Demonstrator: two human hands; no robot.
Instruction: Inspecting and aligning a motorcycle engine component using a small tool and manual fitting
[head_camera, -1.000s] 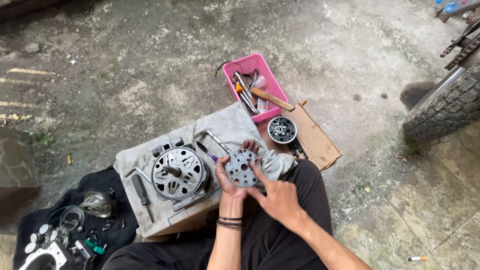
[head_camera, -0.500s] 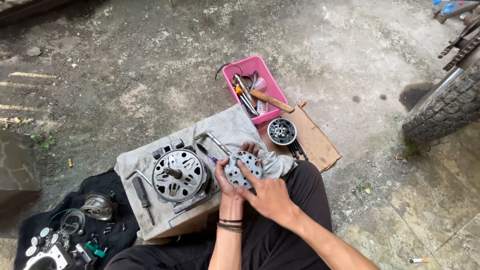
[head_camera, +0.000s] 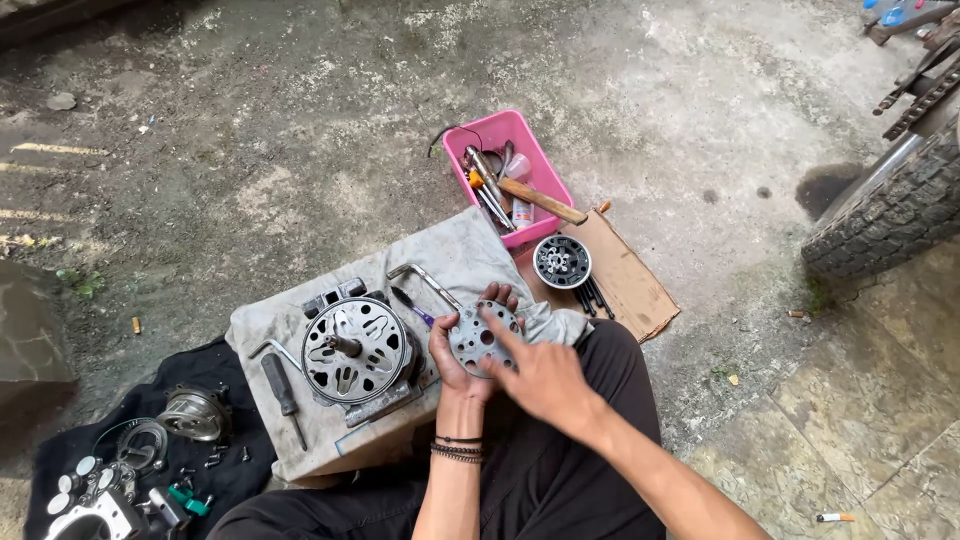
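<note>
Round metal plate being held between both hands over the lap, at the near edge of the cloth-covered table.

The left hand (head_camera: 452, 352) is cupping the plate (head_camera: 482, 338) from beneath, fingers curling over its far rim; the right hand (head_camera: 538, 377) is lying on its face from the near right, index finger pointing across it, not closing on it. The plate is flat, disc-shaped, without a long axis, grey cast metal with round holes. Just left of the left hand a finned metal housing (head_camera: 355, 352) with a centre shaft is standing on the grey cloth (head_camera: 450, 248); beyond the hands a pink tray (head_camera: 548, 180) is holding tools.
</note>
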